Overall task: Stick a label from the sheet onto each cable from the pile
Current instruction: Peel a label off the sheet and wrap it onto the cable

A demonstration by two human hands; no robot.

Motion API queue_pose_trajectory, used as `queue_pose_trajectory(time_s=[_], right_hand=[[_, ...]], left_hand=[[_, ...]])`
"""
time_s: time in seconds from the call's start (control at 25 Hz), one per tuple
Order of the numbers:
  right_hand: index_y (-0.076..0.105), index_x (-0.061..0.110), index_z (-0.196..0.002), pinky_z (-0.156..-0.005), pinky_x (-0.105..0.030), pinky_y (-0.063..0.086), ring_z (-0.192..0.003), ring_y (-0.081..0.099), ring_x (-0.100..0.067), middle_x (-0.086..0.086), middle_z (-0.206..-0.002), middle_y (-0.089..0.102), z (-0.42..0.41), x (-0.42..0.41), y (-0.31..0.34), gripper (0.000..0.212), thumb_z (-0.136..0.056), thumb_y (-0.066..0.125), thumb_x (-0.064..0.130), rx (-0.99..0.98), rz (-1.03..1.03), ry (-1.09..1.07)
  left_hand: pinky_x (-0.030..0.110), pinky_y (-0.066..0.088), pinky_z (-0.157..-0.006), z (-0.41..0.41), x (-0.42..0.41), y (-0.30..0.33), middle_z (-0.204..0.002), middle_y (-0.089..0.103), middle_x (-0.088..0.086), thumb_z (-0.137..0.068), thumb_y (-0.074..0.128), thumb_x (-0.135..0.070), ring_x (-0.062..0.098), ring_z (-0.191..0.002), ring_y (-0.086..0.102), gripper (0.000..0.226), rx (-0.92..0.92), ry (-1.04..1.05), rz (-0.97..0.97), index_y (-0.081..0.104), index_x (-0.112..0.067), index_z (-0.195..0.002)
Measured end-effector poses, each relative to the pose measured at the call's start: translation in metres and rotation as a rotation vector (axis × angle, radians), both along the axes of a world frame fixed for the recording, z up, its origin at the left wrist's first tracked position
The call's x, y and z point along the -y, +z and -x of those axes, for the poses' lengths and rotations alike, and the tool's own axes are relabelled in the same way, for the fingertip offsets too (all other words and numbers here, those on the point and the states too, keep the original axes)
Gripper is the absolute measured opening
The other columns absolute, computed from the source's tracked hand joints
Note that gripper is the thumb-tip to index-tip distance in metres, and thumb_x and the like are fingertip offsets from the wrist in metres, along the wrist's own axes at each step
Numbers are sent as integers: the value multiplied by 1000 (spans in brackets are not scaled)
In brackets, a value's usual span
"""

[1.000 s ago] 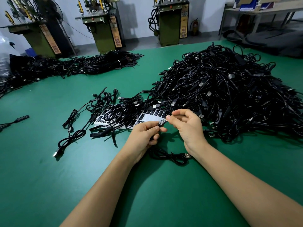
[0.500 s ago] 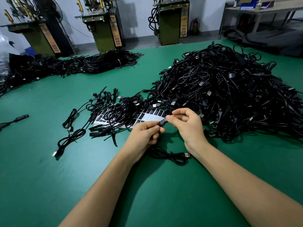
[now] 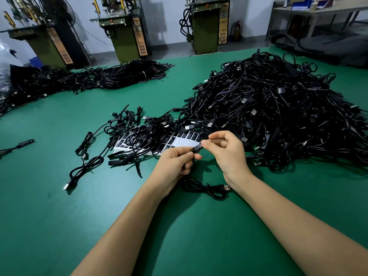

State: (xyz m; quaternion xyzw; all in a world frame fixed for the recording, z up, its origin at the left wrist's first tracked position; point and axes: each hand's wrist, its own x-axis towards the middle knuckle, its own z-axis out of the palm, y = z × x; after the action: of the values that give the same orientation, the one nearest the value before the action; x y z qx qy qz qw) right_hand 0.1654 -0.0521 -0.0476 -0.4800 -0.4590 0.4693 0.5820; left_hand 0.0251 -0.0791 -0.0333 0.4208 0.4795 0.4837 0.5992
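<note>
Where both hands meet at the middle of the green bench [image 3: 59,226], the fingers [image 3: 186,154] of the left hand [image 3: 173,166] and those of the right hand [image 3: 225,150] pinch opposite ends of one small black inline block [image 3: 197,148] on a cable, white print showing on its upper face. Whether that print is a label already stuck on cannot be told.
Cable, held item: its loose black loop [image 3: 205,189] lies on the bench just near of the hands, between the wrists, with a USB plug [image 3: 227,187] at its right end.
Label sheet [image 3: 179,139]: white, rows of black labels, flat on the bench just beyond the left hand, partly covered by cables.
Cable pile [image 3: 278,112]: large black heap, right and far of the hands.
Loose cables [image 3: 89,156]: scattered to the left of the sheet.
Second heap [image 3: 79,82]: long, along the far left of the bench.
Green machines [image 3: 127,32]: three, standing beyond the bench.
</note>
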Motion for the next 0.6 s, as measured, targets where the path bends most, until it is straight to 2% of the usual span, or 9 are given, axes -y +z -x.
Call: queue_pose_trajectory(time_s=[0.2, 0.32, 0.48, 0.6], right_hand=[[62, 18, -85, -66, -11, 46, -69, 61, 1, 1, -78, 67, 1, -1, -2, 20, -76, 79, 11, 13, -12, 1], [62, 19, -84, -65, -10, 46, -70, 61, 1, 1, -79, 67, 1, -2, -3, 20, -76, 79, 11, 19, -18, 0], [62, 20, -83, -65, -11, 46, -72, 62, -2, 0, -80, 68, 1, -1, -3, 21, -76, 79, 12, 19, -20, 3], [62, 18, -84, -66, -12, 48, -71, 63, -1, 0, -79, 68, 1, -1, -3, 20, -76, 79, 10, 6, -26, 1]], left_hand=[[13, 24, -38, -2, -1, -1, -72, 70, 4, -95, 44, 6, 3, -42, 33, 17, 17, 23, 0, 59, 0, -89], [13, 25, -38, -2, -1, -1, -72, 69, 4, -95, 48, 2, 2, -41, 32, 18, -11, 20, -20, 61, -2, -84], [14, 23, -39, -1, 0, -3, -63, 56, 3, -97, 50, -5, 3, -41, 28, 20, -97, 11, -48, 65, 0, -84], [14, 21, -39, 0, -1, -4, -49, 41, -3, -98, 49, -7, 4, -40, 25, 25, -114, 5, -38, 66, 0, -81]])
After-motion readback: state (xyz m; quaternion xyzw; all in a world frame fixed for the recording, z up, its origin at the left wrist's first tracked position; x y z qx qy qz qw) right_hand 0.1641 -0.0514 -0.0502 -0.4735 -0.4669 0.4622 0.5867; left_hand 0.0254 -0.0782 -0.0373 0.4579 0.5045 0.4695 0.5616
